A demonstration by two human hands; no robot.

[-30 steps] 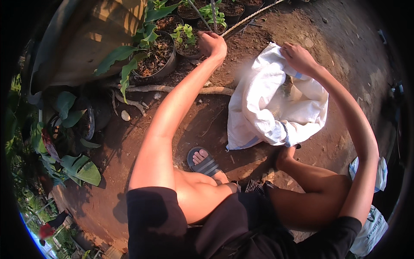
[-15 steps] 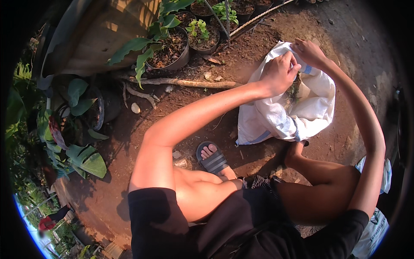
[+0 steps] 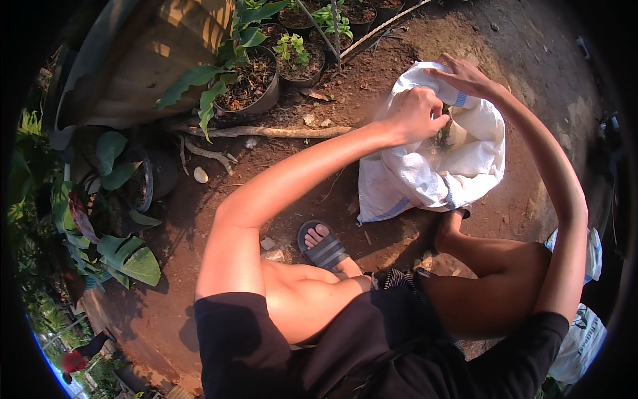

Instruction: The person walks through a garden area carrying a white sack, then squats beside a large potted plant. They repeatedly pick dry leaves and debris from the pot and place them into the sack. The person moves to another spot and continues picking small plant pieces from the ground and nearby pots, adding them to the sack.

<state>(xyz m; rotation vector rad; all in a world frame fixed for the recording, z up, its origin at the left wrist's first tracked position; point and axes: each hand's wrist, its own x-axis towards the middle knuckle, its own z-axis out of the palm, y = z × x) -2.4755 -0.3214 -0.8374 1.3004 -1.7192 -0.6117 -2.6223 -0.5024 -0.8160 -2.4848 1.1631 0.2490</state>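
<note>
A white woven sack [image 3: 475,163] with blue stripes stands on the soil in front of me, its mouth facing up and its rim folded outward. Some dark and greenish matter shows inside, too shaded to name. My left hand [image 3: 417,116] is closed on the sack's left rim, knuckles up. At the far rim, my right hand [image 3: 460,74] pinches the white cloth between thumb and fingers. The sack's near side bulges in thick folds close to my right foot.
Potted plants [image 3: 256,83] stand at the far left, beside a bare branch [image 3: 279,132] lying on the soil. A rope [image 3: 385,30] stretches across the top. Broad-leaved plants [image 3: 129,256] grow on the left. White plastic bags [image 3: 577,342] lie by my right side. A person in red [image 3: 73,361] is far off, lower left.
Both hands have shifted slightly left along the rim, and the left hand sits a bit lower. The view has also moved a little. Both hands stay at the sack.
</note>
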